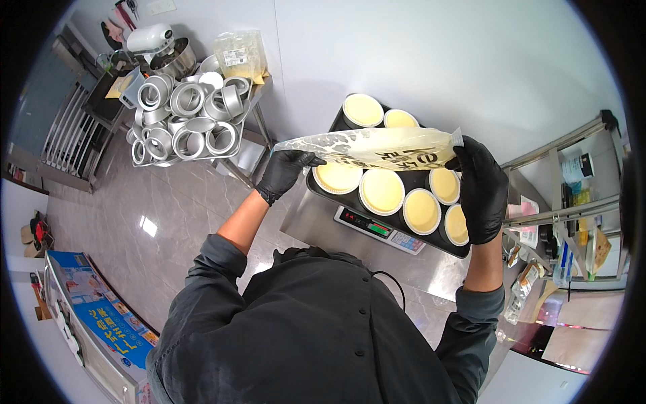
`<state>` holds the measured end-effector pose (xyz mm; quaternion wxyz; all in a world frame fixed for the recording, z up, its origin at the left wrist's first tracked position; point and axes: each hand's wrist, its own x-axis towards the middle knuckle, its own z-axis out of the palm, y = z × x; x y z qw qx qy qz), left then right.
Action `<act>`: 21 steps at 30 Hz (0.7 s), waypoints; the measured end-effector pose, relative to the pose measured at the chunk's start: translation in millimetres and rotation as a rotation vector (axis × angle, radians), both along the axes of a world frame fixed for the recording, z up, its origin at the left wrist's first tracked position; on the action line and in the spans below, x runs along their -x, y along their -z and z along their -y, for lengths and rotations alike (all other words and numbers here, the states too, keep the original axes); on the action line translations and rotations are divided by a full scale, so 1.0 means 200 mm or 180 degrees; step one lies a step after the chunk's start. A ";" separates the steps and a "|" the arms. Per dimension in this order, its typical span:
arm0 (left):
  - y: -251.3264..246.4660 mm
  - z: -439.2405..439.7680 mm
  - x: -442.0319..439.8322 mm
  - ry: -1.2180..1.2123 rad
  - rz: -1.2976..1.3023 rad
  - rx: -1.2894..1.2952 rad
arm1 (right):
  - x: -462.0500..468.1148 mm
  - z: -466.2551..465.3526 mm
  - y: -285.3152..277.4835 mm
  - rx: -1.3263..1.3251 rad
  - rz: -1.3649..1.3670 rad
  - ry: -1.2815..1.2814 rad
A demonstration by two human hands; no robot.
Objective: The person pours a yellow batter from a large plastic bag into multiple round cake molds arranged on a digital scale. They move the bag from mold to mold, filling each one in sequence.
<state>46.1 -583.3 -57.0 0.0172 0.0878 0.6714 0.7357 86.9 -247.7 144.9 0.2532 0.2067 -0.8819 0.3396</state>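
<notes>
My left hand (286,174), in a black glove, grips the left end of a long clear plastic bag (373,146) smeared inside with pale cream and bearing printed writing. The crimped right end is held by my gloved right hand (479,187). The bag is stretched across above a dark baking tray (348,203), hiding its middle. On the tray stand several round pans with white fluted liners, filled with pale yellow batter; one such pan (382,192) is at the near side. Under the tray's front edge juts a digital scale (378,230) with a lit display.
Empty ring-shaped metal pans (186,98) are heaped on a side table at left. Behind them are a stand mixer (151,39) and a bag of yellow powder (241,55). A metal shelf rack (555,217) with bottles and tools rises close by my right arm.
</notes>
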 end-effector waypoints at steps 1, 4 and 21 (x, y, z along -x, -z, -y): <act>-0.01 0.00 0.00 0.0002 -0.0049 0.0011 | 0.00 0.00 -0.01 -0.0020 -0.0011 0.0003; -0.01 0.00 0.00 -0.0011 -0.0039 0.0068 | -0.01 0.02 -0.02 -0.0072 -0.0022 0.0039; 0.01 -0.01 0.00 -0.0124 -0.0069 -0.0021 | -0.01 0.05 -0.04 -0.0210 -0.0057 0.0073</act>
